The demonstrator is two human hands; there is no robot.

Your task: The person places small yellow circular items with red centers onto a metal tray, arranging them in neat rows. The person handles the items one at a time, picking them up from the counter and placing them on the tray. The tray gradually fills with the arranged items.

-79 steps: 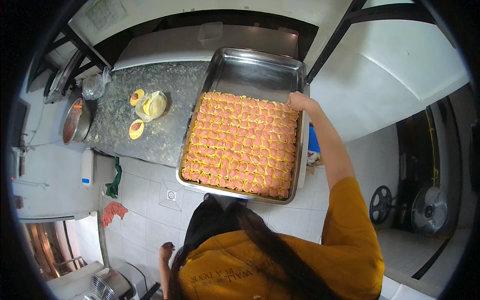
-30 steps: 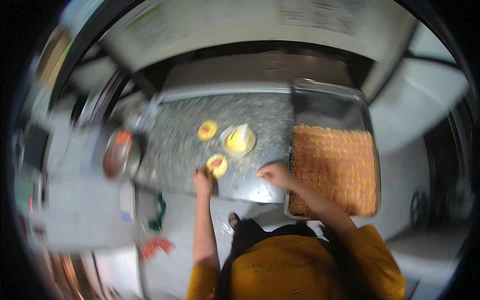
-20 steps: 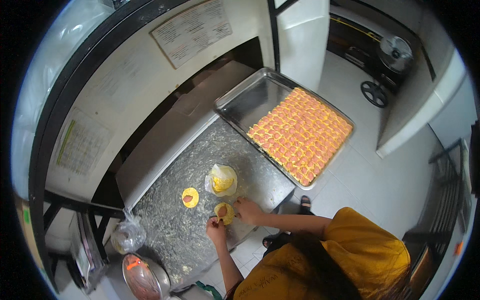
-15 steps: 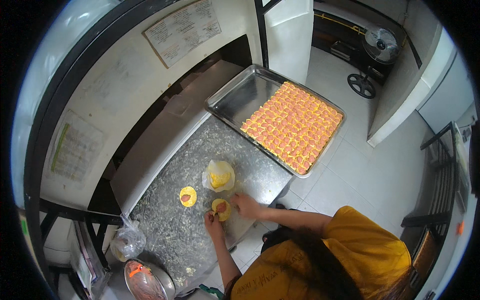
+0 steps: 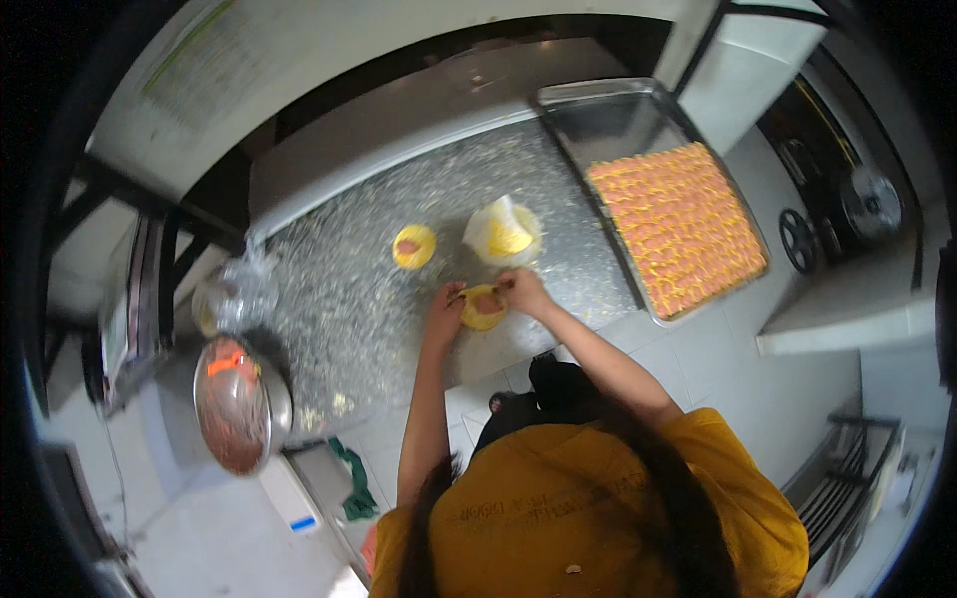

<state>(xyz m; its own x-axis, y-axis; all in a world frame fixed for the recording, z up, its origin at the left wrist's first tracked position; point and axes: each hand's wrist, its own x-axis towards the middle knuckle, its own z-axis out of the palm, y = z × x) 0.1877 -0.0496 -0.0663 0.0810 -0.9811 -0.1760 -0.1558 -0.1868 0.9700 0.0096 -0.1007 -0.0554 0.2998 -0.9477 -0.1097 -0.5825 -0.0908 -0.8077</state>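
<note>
A round yellow dumpling wrapper (image 5: 473, 319) with a lump of pink meat filling (image 5: 488, 302) is between my hands at the table's near edge. My left hand (image 5: 445, 311) pinches its left rim. The closed fingers of my right hand (image 5: 524, 291) are at its upper right rim; their tips are small and partly hidden. A second filled wrapper (image 5: 414, 246) lies flat on the table, beyond my left hand. Past my right hand stands a stack of yellow wrappers (image 5: 510, 239) in white paper.
A metal tray (image 5: 588, 92) at the right holds rows of filled dumplings (image 5: 680, 227). At the left are a metal bowl (image 5: 279, 404) of pink filling with an orange-handled utensil (image 5: 227, 359), and a clear plastic bag (image 5: 239, 294). The speckled table (image 5: 339, 269) ends near my body.
My view has turned, so the table and tray appear rotated. My right hand, earlier beside the wrapper, has come to its rim. The left hand stays on the wrapper.
</note>
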